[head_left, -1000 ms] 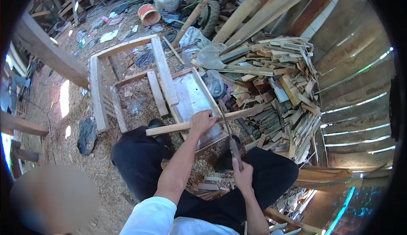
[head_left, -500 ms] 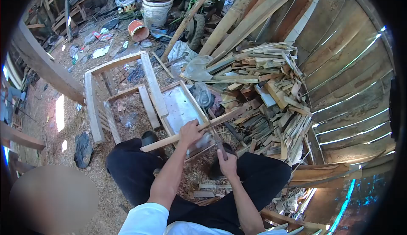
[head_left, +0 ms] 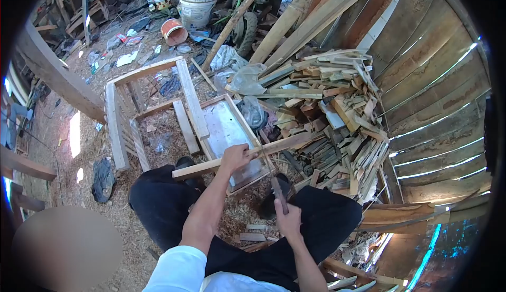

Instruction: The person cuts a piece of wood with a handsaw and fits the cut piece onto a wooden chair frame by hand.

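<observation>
My left hand (head_left: 237, 158) is closed on a long wooden strip (head_left: 203, 168), pressing it down over a shallow wooden frame with a pale panel (head_left: 232, 128). The strip lies crosswise, running from above my left knee up to the right toward the scrap pile. Below it, my right hand (head_left: 288, 219) is closed round the handle of a saw-like tool (head_left: 279, 194). The tool is narrow, dark and nearly edge-on, pointing up toward the strip. Whether its far end touches the strip, I cannot tell.
A slatted wooden frame (head_left: 117, 128) stands ahead on the left, on shavings. To the right lies a heap of offcuts (head_left: 337, 97) against a plank wall (head_left: 432, 97). Leaning poles (head_left: 295, 15), a white bucket (head_left: 196, 10) and a tipped red bucket (head_left: 174, 32) are farther back.
My right hand has drawn the tool down and toward me, away from the strip. My left hand keeps its hold, and the strip's near end has shifted slightly upward.
</observation>
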Motion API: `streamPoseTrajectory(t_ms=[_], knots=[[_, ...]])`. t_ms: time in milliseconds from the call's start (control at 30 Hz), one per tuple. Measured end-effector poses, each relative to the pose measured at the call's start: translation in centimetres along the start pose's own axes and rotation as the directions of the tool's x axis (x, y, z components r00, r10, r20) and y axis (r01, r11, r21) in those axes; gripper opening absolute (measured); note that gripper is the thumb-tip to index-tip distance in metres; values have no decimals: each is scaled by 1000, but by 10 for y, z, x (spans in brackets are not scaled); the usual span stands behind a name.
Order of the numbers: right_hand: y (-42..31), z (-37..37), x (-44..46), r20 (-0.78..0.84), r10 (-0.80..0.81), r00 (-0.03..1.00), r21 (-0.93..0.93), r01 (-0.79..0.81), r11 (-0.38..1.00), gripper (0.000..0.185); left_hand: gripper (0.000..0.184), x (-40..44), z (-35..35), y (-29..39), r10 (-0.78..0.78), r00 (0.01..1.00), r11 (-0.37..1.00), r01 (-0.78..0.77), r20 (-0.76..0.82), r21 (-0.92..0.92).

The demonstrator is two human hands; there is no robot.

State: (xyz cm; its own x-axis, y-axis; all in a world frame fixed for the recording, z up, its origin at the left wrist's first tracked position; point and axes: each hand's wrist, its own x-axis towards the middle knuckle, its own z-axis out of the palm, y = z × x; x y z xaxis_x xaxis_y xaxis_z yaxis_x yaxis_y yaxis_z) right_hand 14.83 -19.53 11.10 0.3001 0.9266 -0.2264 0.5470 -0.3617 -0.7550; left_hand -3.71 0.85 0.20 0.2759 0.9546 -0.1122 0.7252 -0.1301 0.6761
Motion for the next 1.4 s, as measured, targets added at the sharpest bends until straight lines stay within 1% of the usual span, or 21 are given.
streamPoseTrajectory(t_ms=[67,100,167,200,267,300,367,433,533,600,700,800,933,1000,1067,1200,1233,1267,1300,1333,1400], knots=[[-5,5,22,21,-54,998,-26,54,998,51,51,-9,4,4,24,996,1000,-25,-91,-5],[-9,11,37,17,-59,998,-19,60,998,54,51,-16,12,1,21,996,1000,-21,-84,-1],[-15,25,73,-4,-88,996,-4,88,996,57,52,-15,16,1,73,966,997,-76,-249,-5],[-17,33,84,-18,-100,995,-8,100,995,57,52,-11,11,2,79,964,997,-82,-253,-3],[-16,38,95,-23,-124,992,-20,124,992,58,52,-5,2,1,-7,996,1000,7,-85,-4],[-12,39,93,-25,-156,987,13,157,988,57,52,-6,3,0,-16,996,1000,15,-90,-5],[10,45,84,-54,-206,977,73,210,975,54,50,-13,10,-1,79,991,997,-79,-107,4],[-3,26,53,26,-85,996,-24,86,996,54,50,-15,6,1,53,996,999,-52,-75,14],[10,11,6,1,-50,999,2,50,999,52,49,-10,5,0,17,1000,1000,-17,-25,16],[15,6,-11,-16,8,1000,-22,-9,1000,50,55,-6,8,-5,98,991,995,-97,-87,21],[5,10,0,-49,-2,999,-5,2,1000,56,55,2,8,-10,96,994,995,-94,-57,44],[-7,11,14,-98,-44,994,20,47,999,60,53,6,2,-9,66,992,996,-59,-111,65],[-24,0,3,-71,-90,993,-5,90,996,58,48,5,-2,-3,106,994,989,-102,-32,109],[-22,-9,-7,-35,8,999,-3,-8,1000,57,45,4,0,1,143,990,982,-141,-12,126],[-19,-12,-12,-21,34,999,4,-34,999,55,44,5,8,5,209,977,971,-203,-33,128],[-24,-18,-7,-15,89,996,-52,-90,995,53,40,14,24,19,140,987,987,-146,82,65],[-23,-20,-6,-26,124,992,-52,-125,991,53,39,17,34,19,177,977,980,-163,-122,115],[-22,-22,-4,-35,142,989,-50,-144,988,53,39,20,44,21,217,923,971,-173,-319,163],[-21,-24,-1,-32,145,989,-42,-146,988,55,39,19,37,27,155,963,958,-91,-222,273],[-20,-26,2,-28,146,989,-35,-147,989,56,39,22,39,28,162,965,958,-103,-206,268],[-20,-28,2,-13,167,986,-27,-167,986,56,29,23,39,27,203,902,962,-111,-381,249]])
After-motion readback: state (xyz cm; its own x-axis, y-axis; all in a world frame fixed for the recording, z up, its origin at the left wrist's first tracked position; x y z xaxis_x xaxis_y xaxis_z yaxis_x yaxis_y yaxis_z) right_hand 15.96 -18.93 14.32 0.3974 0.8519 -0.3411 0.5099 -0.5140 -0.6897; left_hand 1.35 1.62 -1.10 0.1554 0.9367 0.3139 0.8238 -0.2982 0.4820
